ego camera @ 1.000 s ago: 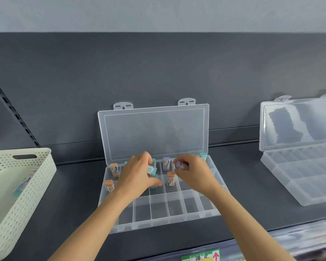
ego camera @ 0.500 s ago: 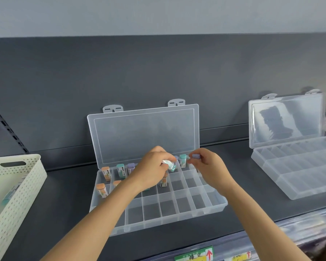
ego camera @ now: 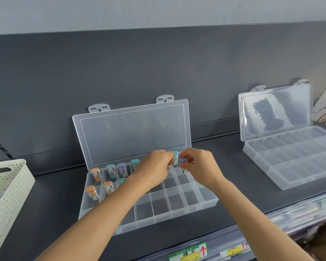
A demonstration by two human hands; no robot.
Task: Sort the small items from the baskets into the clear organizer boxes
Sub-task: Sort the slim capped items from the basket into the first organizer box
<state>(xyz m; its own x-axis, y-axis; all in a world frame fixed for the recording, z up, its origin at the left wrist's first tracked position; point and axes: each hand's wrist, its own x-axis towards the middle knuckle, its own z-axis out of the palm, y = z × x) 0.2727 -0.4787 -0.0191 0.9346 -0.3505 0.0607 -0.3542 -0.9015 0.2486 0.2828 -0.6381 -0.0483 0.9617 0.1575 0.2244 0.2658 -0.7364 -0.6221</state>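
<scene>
item in right hand: small purple-capped piece (ego camera: 183, 159), cap rounded, pale body mostly hidden behind the fingers
right hand (ego camera: 199, 166): thumb and forefinger clamped on the purple-capped piece, just above the back row near the right end of the organizer box (ego camera: 158, 217)
left hand (ego camera: 154, 166): fingers curled down over the back row, beside the right hand; can't tell if they hold anything
organizer box: clear plastic, gridded compartments, lid (ego camera: 134, 132) open and leaning on the back wall
sorted pieces: white bodies with printed labels, coloured caps, standing upright, one per compartment
back row: orange cap (ego camera: 95, 174), teal cap (ego camera: 111, 170), purple cap (ego camera: 122, 169), another teal (ego camera: 135, 163); a further teal (ego camera: 175, 157) between the hands
second row: two orange (ego camera: 91, 192)
basket (ego camera: 8, 185): cream, perforated, at left edge on the shelf (ego camera: 233, 166)
second box (ego camera: 290, 157): clear, lid up, well apart at right
</scene>
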